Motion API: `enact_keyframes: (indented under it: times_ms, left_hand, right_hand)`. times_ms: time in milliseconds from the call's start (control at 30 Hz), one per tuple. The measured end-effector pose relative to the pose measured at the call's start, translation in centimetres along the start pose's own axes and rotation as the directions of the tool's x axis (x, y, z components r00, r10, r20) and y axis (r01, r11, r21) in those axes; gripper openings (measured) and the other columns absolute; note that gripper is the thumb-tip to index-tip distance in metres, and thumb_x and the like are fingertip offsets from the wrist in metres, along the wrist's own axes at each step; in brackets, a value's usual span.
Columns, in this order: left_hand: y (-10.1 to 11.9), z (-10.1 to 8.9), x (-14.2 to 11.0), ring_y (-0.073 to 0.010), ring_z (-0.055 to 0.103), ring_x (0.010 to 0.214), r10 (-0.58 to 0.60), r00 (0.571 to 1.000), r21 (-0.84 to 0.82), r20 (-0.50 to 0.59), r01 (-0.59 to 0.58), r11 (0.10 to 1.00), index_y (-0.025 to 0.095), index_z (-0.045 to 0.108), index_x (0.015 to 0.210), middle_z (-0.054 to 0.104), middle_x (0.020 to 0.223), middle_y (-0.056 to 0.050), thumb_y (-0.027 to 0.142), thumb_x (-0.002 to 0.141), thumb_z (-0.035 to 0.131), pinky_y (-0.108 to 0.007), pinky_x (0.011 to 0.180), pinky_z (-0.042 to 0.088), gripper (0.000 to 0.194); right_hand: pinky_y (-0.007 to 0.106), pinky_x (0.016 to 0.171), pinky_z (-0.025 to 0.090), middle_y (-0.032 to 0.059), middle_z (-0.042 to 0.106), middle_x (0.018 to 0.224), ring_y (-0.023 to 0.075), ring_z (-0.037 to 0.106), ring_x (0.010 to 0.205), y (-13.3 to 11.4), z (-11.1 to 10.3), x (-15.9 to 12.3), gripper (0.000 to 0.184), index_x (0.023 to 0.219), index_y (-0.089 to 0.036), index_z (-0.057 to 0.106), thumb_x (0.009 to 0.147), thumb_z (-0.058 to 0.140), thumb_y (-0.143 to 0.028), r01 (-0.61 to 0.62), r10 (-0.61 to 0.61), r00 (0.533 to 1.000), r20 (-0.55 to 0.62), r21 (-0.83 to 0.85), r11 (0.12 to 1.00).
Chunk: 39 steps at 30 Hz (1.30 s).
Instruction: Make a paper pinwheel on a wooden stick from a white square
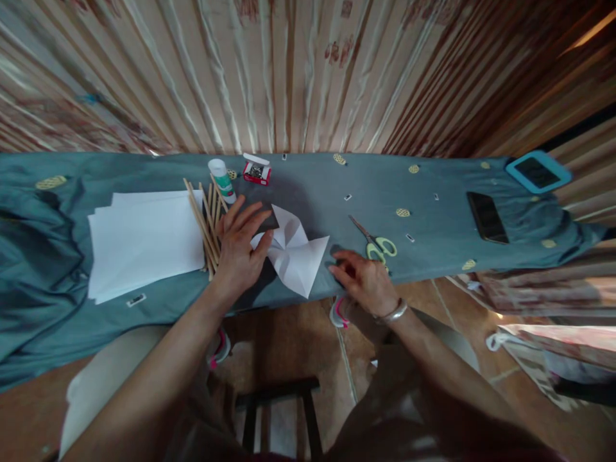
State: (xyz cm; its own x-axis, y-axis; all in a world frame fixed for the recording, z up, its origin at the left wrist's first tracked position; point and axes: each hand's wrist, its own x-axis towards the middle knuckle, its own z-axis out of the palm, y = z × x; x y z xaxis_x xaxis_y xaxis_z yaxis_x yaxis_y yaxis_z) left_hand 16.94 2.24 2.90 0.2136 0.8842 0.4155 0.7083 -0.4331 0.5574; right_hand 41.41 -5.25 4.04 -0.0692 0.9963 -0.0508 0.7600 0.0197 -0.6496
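Curtains [289, 77] hang behind a long, narrow work surface, which is covered by a gray-green cloth [312, 183]. Below its near edge, 2 shoes [339, 312] and a tiled floor show.

Workpiece: 1 white paper pinwheel [296, 260] lies on the cloth, between the left hand [239, 249] and the right hand [364, 277], with its vanes raised.

Step in hand, by judgement: positioning or steadying the pinwheel. Any further handling calls for light fingertip contact at the vanes or center, since firm pressure could flatten the folds.

Left hand pose: palm down, fingers spread and pointing away from the body. The thumb reaches over the left vane; whether it touches the paper cannot be told. No pinch is visible. The forearm runs diagonally inward from the lower left.

Right hand pose: fingers partly curled, a gap at their tips, nothing visibly pinched. The tips stand near the pinwheel's right point, apart from it. A bracelet [395, 312] circles the wrist.

Parts and tools:
1. Sheets [147, 240]: stacked at left.
2. Sticks [205, 221]: bundled over the stack's right edge, beside the left hand.
3. Tube [222, 181] and open box [258, 179]: beyond the left hand.
4. Scissors [373, 240]: just beyond the right hand.
5. Phone [487, 218] and blue-framed device [538, 172]: far right.
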Motion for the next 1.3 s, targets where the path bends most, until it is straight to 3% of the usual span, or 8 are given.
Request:
enact_keyframes:
  times_ms: [100, 167, 267, 433, 767, 1100, 1300]
  left_hand:
    - [0.1, 0.1, 0.0, -0.026, 0.034, 0.139, 0.006, 1.0, 0.008, 0.014, -0.006, 1.0, 0.026, 0.06, 0.118, 0.058, 0.134, -0.004, 0.035, 0.09, 0.049, -0.053, 0.113, 0.03, 0.031]
    - [0.3, 0.2, -0.1, -0.0254, 0.034, 0.139, 0.009, 1.0, 0.016, 0.028, -0.01, 1.0, 0.027, 0.059, 0.118, 0.058, 0.134, -0.003, 0.035, 0.091, 0.049, -0.052, 0.113, 0.03, 0.031]
    - [0.5, 0.2, -0.2, -0.0246, 0.034, 0.14, 0.019, 0.999, 0.021, 0.042, -0.02, 1.0, 0.027, 0.061, 0.115, 0.058, 0.134, -0.002, 0.035, 0.091, 0.048, -0.051, 0.113, 0.03, 0.029]
    - [0.7, 0.1, -0.3, -0.0254, 0.034, 0.14, 0.021, 0.998, 0.007, 0.058, -0.021, 1.0, 0.029, 0.063, 0.111, 0.058, 0.134, -0.002, 0.035, 0.091, 0.047, -0.052, 0.114, 0.03, 0.026]
    - [1.0, 0.1, -0.7, -0.0266, 0.032, 0.141, 0.039, 0.996, -0.017, 0.08, -0.038, 0.999, 0.026, 0.064, 0.11, 0.059, 0.133, -0.004, 0.033, 0.091, 0.048, -0.052, 0.114, 0.029, 0.026]
    - [0.6, 0.2, -0.9, -0.0269, 0.033, 0.14, 0.063, 0.996, 0.007, 0.059, -0.064, 0.998, 0.026, 0.065, 0.105, 0.061, 0.131, -0.004, 0.034, 0.091, 0.047, -0.054, 0.113, 0.03, 0.024]
    - [0.4, 0.0, -1.1, -0.0261, 0.032, 0.141, 0.02, 0.998, 0.012, 0.056, -0.021, 1.0, 0.031, 0.065, 0.103, 0.06, 0.131, -0.002, 0.033, 0.089, 0.049, -0.054, 0.114, 0.027, 0.022]
  right_hand:
    - [0.042, 0.09, 0.052, 0.0123, 0.071, 0.107, 0.0261, 0.066, 0.1, 0.8, -0.5, -0.2, 0.035, 0.118, -0.016, 0.061, 0.086, 0.06, -0.03, 0.244, -0.254, 0.966, -0.042, -0.165, 0.956]
    - [0.048, 0.103, 0.044, 0.0162, 0.057, 0.134, 0.0295, 0.053, 0.123, 0.9, -0.1, -0.3, 0.048, 0.129, -0.016, 0.054, 0.084, 0.064, -0.031, 0.413, -0.416, 0.909, 0.023, -0.182, 0.892]
    - [0.052, 0.107, 0.039, 0.0168, 0.043, 0.147, 0.0307, 0.04, 0.135, 0.5, 1.1, -0.4, 0.056, 0.135, -0.016, 0.048, 0.083, 0.065, -0.028, 0.52, -0.505, 0.854, 0.127, -0.162, 0.839]
    - [0.052, 0.106, 0.041, 0.0153, 0.053, 0.138, 0.0295, 0.046, 0.131, 0.0, 2.0, 0.1, 0.037, 0.12, -0.018, 0.059, 0.085, 0.064, -0.027, 0.518, -0.5, 0.848, 0.174, -0.078, 0.852]
    - [0.047, 0.104, 0.044, 0.0117, 0.062, 0.126, 0.0245, 0.054, 0.122, -0.1, 1.7, 0.8, 0.016, 0.102, -0.019, 0.066, 0.09, 0.058, -0.025, 0.499, -0.499, 0.86, 0.109, 0.03, 0.866]
    - [0.041, 0.096, 0.047, 0.0077, 0.072, 0.103, 0.0212, 0.064, 0.101, -0.5, 2.0, 2.6, 0.014, 0.091, -0.02, 0.069, 0.091, 0.056, -0.023, 0.453, -0.46, 0.887, 0.045, 0.122, 0.883]
    - [0.035, 0.088, 0.049, 0.005, 0.073, 0.091, 0.0196, 0.065, 0.091, -0.9, 2.7, 3.2, 0.012, 0.087, -0.02, 0.069, 0.089, 0.058, -0.024, 0.339, -0.347, 0.938, 0.005, 0.196, 0.92]
